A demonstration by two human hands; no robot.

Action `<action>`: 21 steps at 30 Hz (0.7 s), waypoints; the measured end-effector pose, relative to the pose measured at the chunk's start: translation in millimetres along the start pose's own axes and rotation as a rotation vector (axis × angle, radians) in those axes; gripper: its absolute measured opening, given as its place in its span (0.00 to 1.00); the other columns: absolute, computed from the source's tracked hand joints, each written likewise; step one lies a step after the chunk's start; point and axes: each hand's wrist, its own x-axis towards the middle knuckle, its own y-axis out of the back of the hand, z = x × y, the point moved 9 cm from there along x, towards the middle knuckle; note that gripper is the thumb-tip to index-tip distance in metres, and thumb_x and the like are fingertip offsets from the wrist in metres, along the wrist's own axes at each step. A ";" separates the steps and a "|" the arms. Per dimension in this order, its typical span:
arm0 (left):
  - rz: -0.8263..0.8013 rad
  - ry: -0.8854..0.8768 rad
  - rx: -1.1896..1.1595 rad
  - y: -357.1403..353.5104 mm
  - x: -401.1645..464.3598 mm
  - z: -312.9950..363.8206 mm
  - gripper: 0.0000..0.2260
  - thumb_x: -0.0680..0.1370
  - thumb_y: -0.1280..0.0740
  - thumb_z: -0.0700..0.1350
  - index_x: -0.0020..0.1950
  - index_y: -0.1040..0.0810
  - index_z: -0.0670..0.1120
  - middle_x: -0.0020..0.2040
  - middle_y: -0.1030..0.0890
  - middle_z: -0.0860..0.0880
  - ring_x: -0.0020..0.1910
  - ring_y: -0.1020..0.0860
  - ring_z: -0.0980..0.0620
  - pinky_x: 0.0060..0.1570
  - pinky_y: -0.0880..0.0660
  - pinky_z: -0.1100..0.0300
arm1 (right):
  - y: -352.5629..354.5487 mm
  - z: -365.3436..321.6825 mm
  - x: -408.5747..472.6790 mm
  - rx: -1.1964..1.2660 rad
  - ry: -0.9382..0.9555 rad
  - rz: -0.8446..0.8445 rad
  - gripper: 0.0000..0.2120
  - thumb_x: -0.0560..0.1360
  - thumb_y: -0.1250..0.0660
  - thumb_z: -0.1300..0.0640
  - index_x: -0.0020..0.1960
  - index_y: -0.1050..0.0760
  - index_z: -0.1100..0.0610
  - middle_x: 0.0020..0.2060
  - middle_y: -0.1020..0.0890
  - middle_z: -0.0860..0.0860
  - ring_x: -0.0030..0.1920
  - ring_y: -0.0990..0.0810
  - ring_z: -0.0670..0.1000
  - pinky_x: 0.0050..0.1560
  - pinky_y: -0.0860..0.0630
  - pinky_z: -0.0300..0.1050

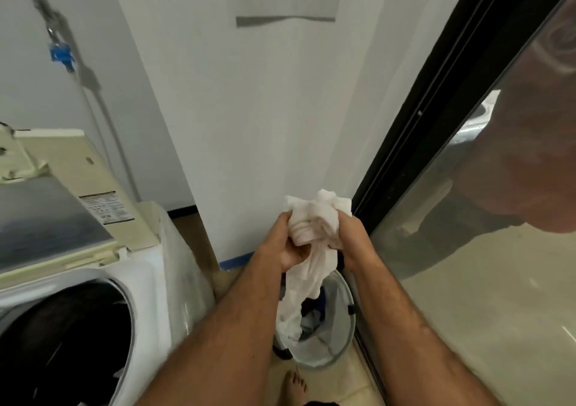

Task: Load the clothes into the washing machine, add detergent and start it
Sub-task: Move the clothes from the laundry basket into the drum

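Head view has both your hands up over the laundry basket (338, 337); your left hand (288, 246) and right hand (350, 234) are clenched on a bunched white garment (314, 218), its tail hanging into the basket; darker clothes, blurred, seem to lie inside; washing machine (103, 306) stands left, drum open and dark.

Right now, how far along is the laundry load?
Partly loaded: dark clothes already lie inside the open washing machine. In hand: both the left hand and right hand grip a white garment above the laundry basket, which still holds clothes. Left: finish loading, add detergent, close the door and start; no detergent is visible.
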 end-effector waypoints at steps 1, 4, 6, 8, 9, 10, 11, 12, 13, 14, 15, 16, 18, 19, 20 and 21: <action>-0.003 -0.030 0.057 -1.2 -10.0 8.9 0.12 0.76 0.35 0.51 0.49 0.21 0.44 0.36 0.17 0.45 0.31 0.19 0.50 0.29 0.24 0.61 | -0.7 -8.7 -8.5 -0.025 0.060 0.034 0.11 0.77 0.32 0.49 0.54 0.21 0.55 0.47 0.16 0.53 0.46 0.17 0.52 0.40 0.22 0.44; -0.024 -0.099 0.244 -4.3 -40.1 30.5 0.13 0.75 0.39 0.55 0.47 0.21 0.48 0.35 0.18 0.49 0.32 0.22 0.52 0.30 0.29 0.63 | -12.3 -22.3 -29.1 -0.008 0.143 -0.002 0.20 0.76 0.34 0.41 0.62 0.22 0.51 0.50 0.15 0.51 0.49 0.16 0.50 0.41 0.20 0.41; -0.031 -0.146 0.321 -6.2 -63.4 46.0 0.16 0.76 0.42 0.57 0.47 0.20 0.48 0.35 0.18 0.49 0.33 0.21 0.52 0.31 0.29 0.63 | -32.1 -22.2 -48.1 0.013 0.066 -0.119 0.26 0.73 0.35 0.33 0.62 0.22 0.48 0.50 0.14 0.51 0.49 0.15 0.51 0.45 0.19 0.42; -0.048 -0.186 0.366 -9.4 -83.5 60.7 0.18 0.78 0.44 0.56 0.47 0.19 0.46 0.36 0.17 0.47 0.33 0.19 0.51 0.32 0.26 0.62 | -50.0 -21.3 -60.3 0.040 0.016 -0.186 0.35 0.65 0.33 0.26 0.62 0.21 0.49 0.52 0.14 0.54 0.55 0.16 0.57 0.61 0.23 0.55; -0.049 -0.205 0.389 -9.2 -94.5 67.0 0.19 0.79 0.44 0.56 0.48 0.19 0.45 0.36 0.16 0.46 0.34 0.19 0.49 0.33 0.24 0.61 | -59.6 -26.7 -69.3 0.072 0.039 -0.195 0.35 0.65 0.32 0.28 0.62 0.21 0.50 0.53 0.14 0.55 0.56 0.17 0.59 0.63 0.25 0.60; -0.050 -0.227 0.407 -7.4 -106.1 73.1 0.20 0.79 0.44 0.56 0.50 0.19 0.44 0.38 0.16 0.44 0.36 0.18 0.47 0.34 0.23 0.59 | -69.1 -35.0 -80.2 0.113 0.083 -0.185 0.32 0.67 0.30 0.32 0.62 0.21 0.53 0.53 0.15 0.57 0.55 0.16 0.60 0.62 0.24 0.61; -0.054 -0.256 0.425 -5.2 -117.0 79.3 0.21 0.79 0.45 0.56 0.52 0.19 0.44 0.40 0.16 0.42 0.38 0.18 0.45 0.36 0.22 0.58 | -77.2 -41.7 -90.4 0.168 0.112 -0.151 0.29 0.69 0.28 0.37 0.61 0.21 0.55 0.51 0.14 0.59 0.52 0.15 0.61 0.58 0.21 0.60; -0.049 -0.292 0.445 -3.1 -125.8 86.1 0.22 0.79 0.45 0.57 0.55 0.19 0.43 0.43 0.16 0.41 0.41 0.18 0.44 0.37 0.21 0.56 | -84.9 -48.0 -98.8 0.222 0.131 -0.116 0.25 0.70 0.27 0.42 0.60 0.20 0.56 0.49 0.14 0.59 0.49 0.14 0.60 0.52 0.18 0.58; -0.025 -0.338 0.461 3.1 -133.9 93.5 0.23 0.79 0.45 0.58 0.56 0.19 0.43 0.46 0.16 0.40 0.43 0.18 0.43 0.39 0.20 0.54 | -92.4 -53.0 -107.8 0.255 0.150 -0.076 0.22 0.70 0.26 0.46 0.59 0.20 0.57 0.48 0.14 0.59 0.46 0.14 0.59 0.47 0.17 0.55; 0.004 -0.381 0.482 11.0 -143.1 100.6 0.23 0.78 0.45 0.59 0.57 0.20 0.44 0.48 0.16 0.40 0.45 0.17 0.42 0.43 0.19 0.52 | -100.0 -57.2 -116.0 0.281 0.172 -0.053 0.20 0.70 0.25 0.50 0.59 0.20 0.57 0.46 0.14 0.58 0.44 0.14 0.58 0.42 0.17 0.51; 0.035 -0.427 0.492 20.0 -154.9 107.0 0.24 0.77 0.44 0.61 0.57 0.20 0.45 0.49 0.16 0.41 0.48 0.17 0.42 0.47 0.19 0.50 | -109.2 -61.2 -124.5 0.305 0.193 -0.051 0.18 0.70 0.26 0.53 0.58 0.19 0.57 0.45 0.14 0.58 0.43 0.14 0.57 0.38 0.18 0.48; 0.067 -0.474 0.496 30.3 -165.4 113.9 0.26 0.74 0.43 0.64 0.58 0.20 0.47 0.51 0.16 0.42 0.49 0.17 0.42 0.52 0.20 0.47 | -117.9 -65.0 -131.7 0.322 0.213 -0.054 0.16 0.71 0.26 0.55 0.57 0.19 0.58 0.44 0.14 0.57 0.42 0.14 0.56 0.36 0.20 0.45; 0.106 -0.541 0.527 50.1 -180.1 122.7 0.33 0.68 0.43 0.72 0.60 0.21 0.51 0.53 0.16 0.45 0.51 0.18 0.44 0.57 0.23 0.45 | -131.3 -73.8 -145.7 0.347 0.262 -0.064 0.13 0.71 0.27 0.57 0.55 0.19 0.57 0.45 0.15 0.57 0.42 0.15 0.54 0.33 0.22 0.42; 0.105 -0.558 0.539 57.7 -190.3 122.9 0.36 0.67 0.44 0.75 0.60 0.22 0.51 0.54 0.17 0.47 0.52 0.19 0.46 0.58 0.24 0.46 | -137.0 -79.0 -152.8 0.363 0.290 -0.067 0.12 0.71 0.28 0.57 0.55 0.19 0.57 0.46 0.15 0.57 0.43 0.15 0.54 0.34 0.22 0.42; 0.097 -0.555 0.533 66.0 -198.0 120.1 0.36 0.69 0.47 0.76 0.60 0.23 0.50 0.53 0.18 0.50 0.54 0.20 0.48 0.59 0.26 0.49 | -142.5 -83.3 -160.3 0.374 0.313 -0.077 0.13 0.71 0.28 0.56 0.55 0.19 0.56 0.47 0.14 0.56 0.43 0.15 0.54 0.35 0.22 0.42; 0.102 -0.533 0.509 76.8 -201.5 116.0 0.34 0.72 0.51 0.75 0.61 0.25 0.51 0.53 0.21 0.52 0.56 0.23 0.49 0.58 0.29 0.50 | -148.6 -86.4 -167.9 0.383 0.323 -0.096 0.14 0.71 0.27 0.56 0.55 0.19 0.56 0.46 0.14 0.56 0.42 0.16 0.54 0.35 0.22 0.43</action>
